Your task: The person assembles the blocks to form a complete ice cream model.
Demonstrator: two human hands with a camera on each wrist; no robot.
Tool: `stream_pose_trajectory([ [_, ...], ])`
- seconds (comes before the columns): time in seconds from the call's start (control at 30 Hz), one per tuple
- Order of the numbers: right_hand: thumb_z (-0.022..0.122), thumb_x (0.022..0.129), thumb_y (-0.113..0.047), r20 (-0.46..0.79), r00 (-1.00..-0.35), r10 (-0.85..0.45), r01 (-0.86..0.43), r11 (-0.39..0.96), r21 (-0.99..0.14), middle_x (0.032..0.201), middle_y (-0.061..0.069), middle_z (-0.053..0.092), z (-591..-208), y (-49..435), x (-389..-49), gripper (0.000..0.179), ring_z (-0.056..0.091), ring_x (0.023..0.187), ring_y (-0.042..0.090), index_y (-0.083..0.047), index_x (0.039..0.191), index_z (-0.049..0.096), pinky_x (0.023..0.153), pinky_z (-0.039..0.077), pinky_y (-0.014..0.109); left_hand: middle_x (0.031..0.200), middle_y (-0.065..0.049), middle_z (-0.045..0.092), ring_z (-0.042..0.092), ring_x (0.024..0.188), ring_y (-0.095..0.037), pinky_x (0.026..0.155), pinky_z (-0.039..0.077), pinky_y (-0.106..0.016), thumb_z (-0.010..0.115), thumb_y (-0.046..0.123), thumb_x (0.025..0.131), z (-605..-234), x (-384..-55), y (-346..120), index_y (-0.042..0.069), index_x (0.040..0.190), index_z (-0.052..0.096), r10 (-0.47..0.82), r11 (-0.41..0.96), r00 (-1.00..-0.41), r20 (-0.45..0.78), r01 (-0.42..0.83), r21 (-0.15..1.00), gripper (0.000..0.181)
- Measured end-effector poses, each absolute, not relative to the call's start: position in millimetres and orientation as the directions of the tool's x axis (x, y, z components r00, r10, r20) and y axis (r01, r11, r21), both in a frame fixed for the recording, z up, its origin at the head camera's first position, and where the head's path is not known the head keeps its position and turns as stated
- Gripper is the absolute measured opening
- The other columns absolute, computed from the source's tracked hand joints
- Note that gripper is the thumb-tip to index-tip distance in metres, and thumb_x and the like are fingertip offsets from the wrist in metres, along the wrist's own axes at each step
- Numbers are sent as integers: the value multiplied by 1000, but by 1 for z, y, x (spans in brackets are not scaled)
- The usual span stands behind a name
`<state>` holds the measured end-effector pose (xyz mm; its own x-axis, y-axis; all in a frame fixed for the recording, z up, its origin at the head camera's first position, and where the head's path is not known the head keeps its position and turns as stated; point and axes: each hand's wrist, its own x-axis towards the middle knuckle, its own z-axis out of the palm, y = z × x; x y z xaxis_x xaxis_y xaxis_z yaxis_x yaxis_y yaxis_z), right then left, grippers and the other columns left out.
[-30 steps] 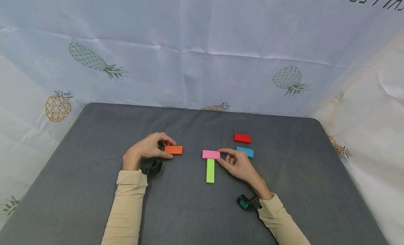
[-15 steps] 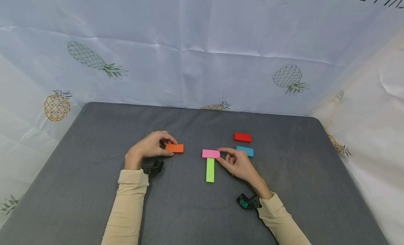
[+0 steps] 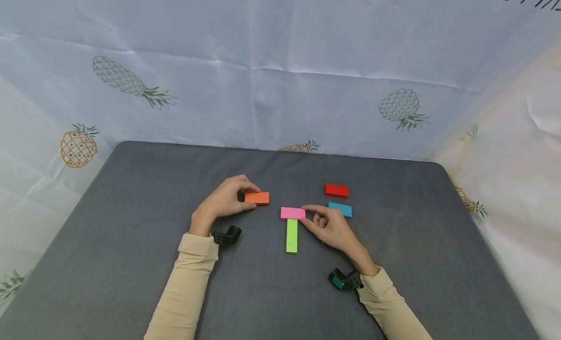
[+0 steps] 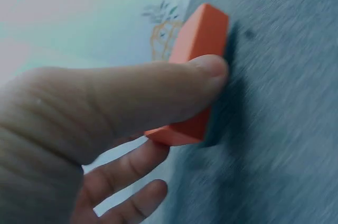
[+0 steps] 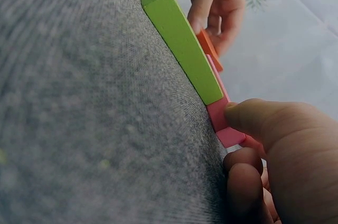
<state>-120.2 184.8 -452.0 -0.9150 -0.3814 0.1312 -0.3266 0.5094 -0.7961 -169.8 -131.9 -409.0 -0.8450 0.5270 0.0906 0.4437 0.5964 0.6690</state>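
Note:
My left hand (image 3: 228,196) pinches an orange block (image 3: 257,198) between thumb and fingers, up and left of the pink block. The left wrist view shows the thumb across the long side of the orange block (image 4: 203,34), with a shadow on the cloth beside it. My right hand (image 3: 330,228) pinches the right end of the pink block (image 3: 291,213) at its far and near sides. A green block (image 3: 291,236) lies lengthwise below the pink one, its far end meeting the pink block's near side in a T. Both lie flat on the cloth.
A blue block (image 3: 340,210) lies just behind the right hand, partly covered by it. Behind that is a red block (image 3: 336,190). Grey cloth (image 3: 263,291) covers the table, and a pineapple-print curtain (image 3: 271,101) hangs along its far edge.
My left hand has carried the orange block to the right and slightly away from me, closer to the pink block. The right hand, pink block and green block have stayed put.

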Motion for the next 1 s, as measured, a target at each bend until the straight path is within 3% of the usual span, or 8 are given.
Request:
stream_pose_trajectory([
  [0.43,75,94,-15,129,-913,-388,-328,507,-797,63,-4,54,-453,186,-122,32,35,46,-2,-5,124,72,45,30,18,109,-12,67,60,94,-24,85,49,-40,82,12,87,-410,-167,-109,6,119,75,480,640,-869,120,441,629,34],
  [1.0,77,92,-16,141,-906,-400,-345,502,-793,62,-5,54,-453,186,-122,33,37,46,-2,-7,124,74,46,29,17,106,-10,67,59,90,-21,82,50,-37,81,12,87,-412,-167,-102,8,118,76,508,644,-855,105,459,612,32],
])
